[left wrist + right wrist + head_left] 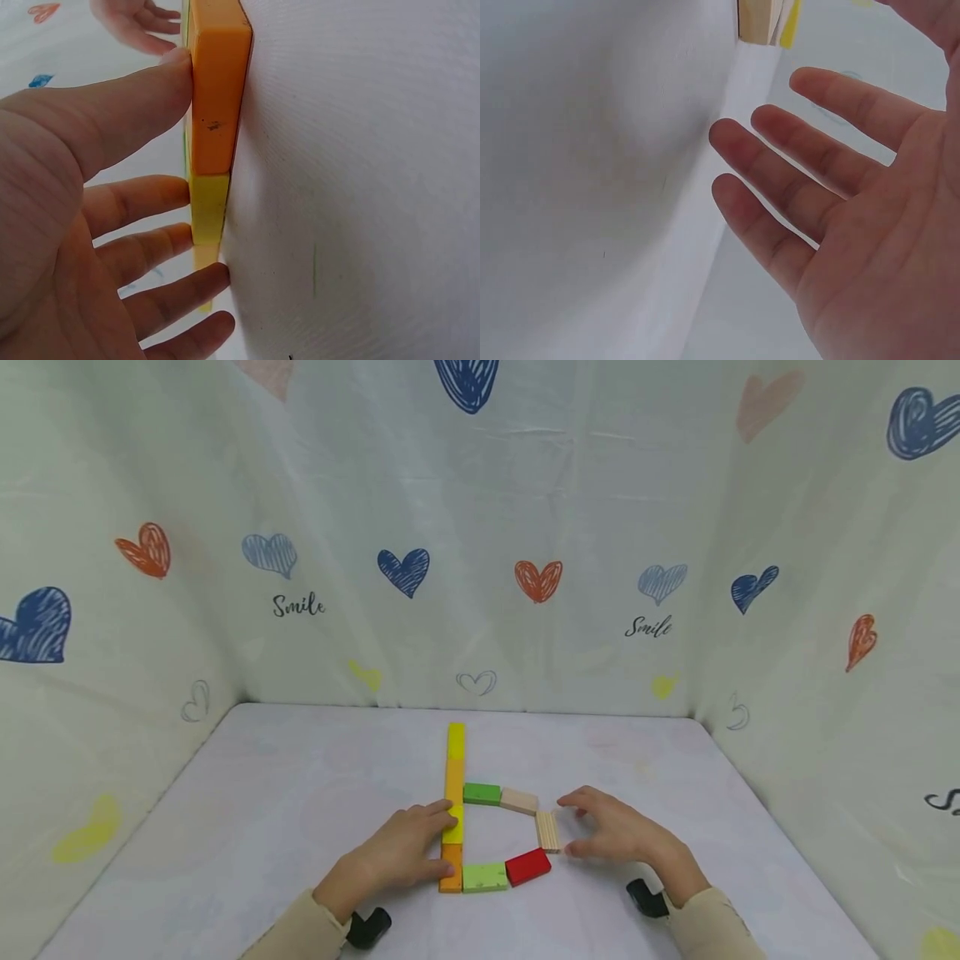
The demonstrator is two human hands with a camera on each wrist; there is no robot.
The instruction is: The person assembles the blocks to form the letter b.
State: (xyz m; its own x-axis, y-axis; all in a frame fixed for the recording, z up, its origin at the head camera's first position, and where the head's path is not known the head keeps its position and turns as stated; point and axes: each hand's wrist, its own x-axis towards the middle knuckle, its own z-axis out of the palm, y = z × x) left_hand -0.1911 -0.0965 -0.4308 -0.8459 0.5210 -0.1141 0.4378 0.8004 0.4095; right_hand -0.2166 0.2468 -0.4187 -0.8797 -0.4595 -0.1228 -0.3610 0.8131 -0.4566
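Flat blocks lie on the table as a straight column with a closed loop on its right side. My left hand [405, 843] touches the column, its thumb on the orange block [217, 101] and fingertips on the yellow block [210, 206]. In the left wrist view its fingers are extended, not wrapped around anything. My right hand [622, 831] is spread beside the striped wooden block [548, 832], holding nothing. The loop also has a green block [482, 794], a pale wooden block [520, 801], a red block [528, 867] and a light green block [485, 877].
A light-orange block [454, 777] and another yellow block [456, 735] form the column's far end. The white tabletop [315, 768] meets a heart-printed curtain [337, 518] at the back and sides. Black wrist-worn pieces [370, 928] sit near both sleeves.
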